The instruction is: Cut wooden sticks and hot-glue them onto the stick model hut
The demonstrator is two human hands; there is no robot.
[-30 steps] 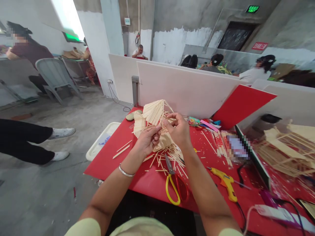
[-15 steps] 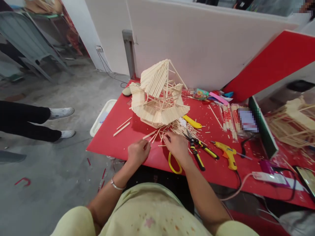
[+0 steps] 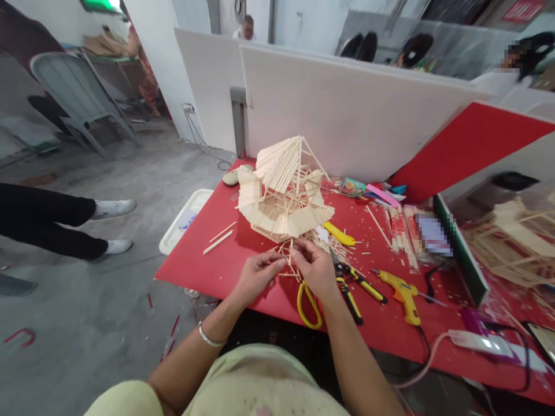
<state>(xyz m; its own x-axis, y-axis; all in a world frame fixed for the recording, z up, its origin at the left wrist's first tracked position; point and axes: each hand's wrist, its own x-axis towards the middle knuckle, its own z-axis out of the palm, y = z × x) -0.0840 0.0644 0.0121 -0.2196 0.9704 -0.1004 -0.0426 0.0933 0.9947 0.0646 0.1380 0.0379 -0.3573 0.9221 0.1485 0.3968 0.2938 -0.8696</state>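
A pale model house (image 3: 288, 216) built of thin wooden sticks stands on the red tabletop (image 3: 191, 260). In front of it lie loose wooden sticks (image 3: 286, 275), some between my hands. My left hand (image 3: 255, 279) is closed, its thumb and fingers drawn together near the sticks; what they hold, if anything, is too small to make out. My right hand (image 3: 315, 270) pinches what looks like a thin wooden stick just below the model's front edge. Beside my right wrist lie black-and-yellow cutters (image 3: 347, 289) and a yellow loop handle (image 3: 309, 309).
A yellow glue gun (image 3: 403, 293) lies to the right with its cord over the edge. Bundled sticks (image 3: 401, 234), a yellow-handled tool (image 3: 339, 233) and a power strip (image 3: 481, 342) are also there. White panels (image 3: 347, 115) stand behind. A person's legs (image 3: 47, 219) are at left.
The view has tilted up, so the table sits lower in the picture. My left hand has moved toward my right, its thumb now stretched toward the sticks. The model has not visibly changed.
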